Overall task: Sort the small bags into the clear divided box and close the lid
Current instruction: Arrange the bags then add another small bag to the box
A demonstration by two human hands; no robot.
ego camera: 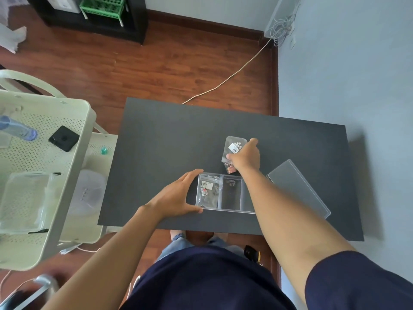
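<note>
The clear divided box [220, 210] lies on the dark table near its front edge. Its left compartment holds a small bag with a barcode label [208, 191], its middle compartment a dark bag [232, 193]; my right forearm hides most of the right compartment. My left hand [178, 195] cups the box's left end, thumb at the front corner. My right hand [245, 157] rests on a small clear bag with a barcode [234, 145] lying behind the box. Another small bag with reddish contents [230, 169] peeks out under that wrist. The clear lid [297, 186] lies flat, right of the box.
The dark table [174, 135] stands against a pale wall on the right. A cream perforated cart [44, 166] with a bottle, a black device and plastic bags stands to the left. A cable runs over the wooden floor behind the table.
</note>
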